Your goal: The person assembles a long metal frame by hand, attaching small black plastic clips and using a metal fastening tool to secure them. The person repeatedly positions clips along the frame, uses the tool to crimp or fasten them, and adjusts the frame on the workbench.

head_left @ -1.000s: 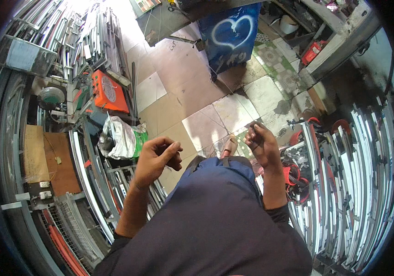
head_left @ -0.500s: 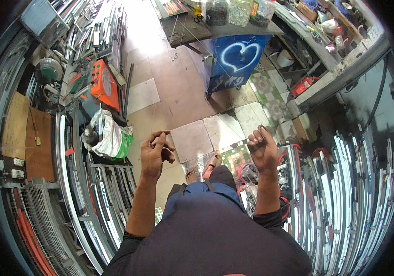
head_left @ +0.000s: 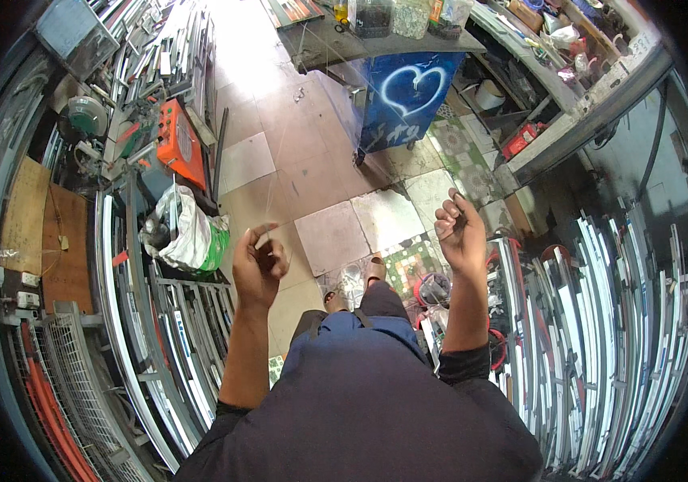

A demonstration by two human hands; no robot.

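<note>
My left hand (head_left: pixel 257 269) is raised over the floor, left of my body. Its index finger points forward and the other fingers curl inward; a faint pale line shows just beyond it, too thin to make out. At about the same height on the right, my right hand (head_left: pixel 462 233) has its fingers bent toward the palm and the thumb side up. Whether anything thin lies in either hand cannot be seen. Beyond them stands a blue cabinet (head_left: pixel 400 120) with a white painted heart, under a worktop (head_left: pixel 344 52) carrying several clear containers.
Long metal profiles (head_left: pixel 593 321) stand in a dense rack on the right, with more on the left. A white-green sack (head_left: pixel 187 233) sits near an orange machine (head_left: pixel 181 143) at left. Tiled floor (head_left: pixel 328 241) lies ahead; a cluttered shelf (head_left: pixel 553 80) is at far right.
My left hand has moved slightly left and its fingers have shifted. My right hand has risen a little farther forward. My feet and the view have shifted slightly.
</note>
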